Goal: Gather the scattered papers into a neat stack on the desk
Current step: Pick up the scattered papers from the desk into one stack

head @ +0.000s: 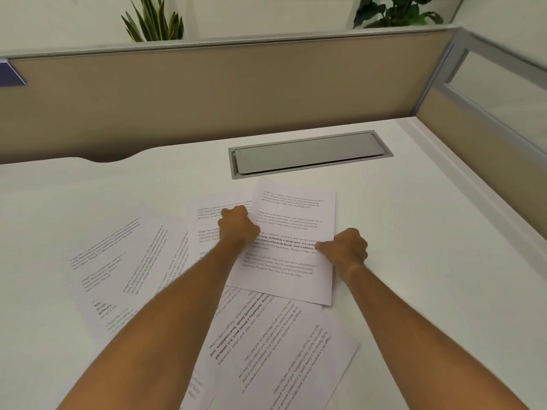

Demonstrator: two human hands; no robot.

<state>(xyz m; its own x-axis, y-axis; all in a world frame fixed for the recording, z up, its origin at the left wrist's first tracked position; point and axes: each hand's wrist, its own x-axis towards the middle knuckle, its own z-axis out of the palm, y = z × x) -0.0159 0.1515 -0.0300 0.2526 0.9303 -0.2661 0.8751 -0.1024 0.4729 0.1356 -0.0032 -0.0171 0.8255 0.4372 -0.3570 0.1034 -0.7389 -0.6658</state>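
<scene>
Several printed white papers lie scattered on the white desk (429,232). One top sheet (291,220) lies in the middle, slightly tilted, over the others. My left hand (236,226) grips its left edge with curled fingers. My right hand (346,247) pinches its right edge, thumb on the print. Under it a sheet (207,214) shows at the left, and a large skewed sheet (275,350) lies nearest me. Two more overlapping sheets (118,261) fan out to the left, partly hidden by my left forearm.
A grey metal cable hatch (307,153) is set into the desk just beyond the papers. A beige partition (207,93) walls off the back and the right side. Two plants stand behind the partition. The desk's back edge has a curved cut-out at the left.
</scene>
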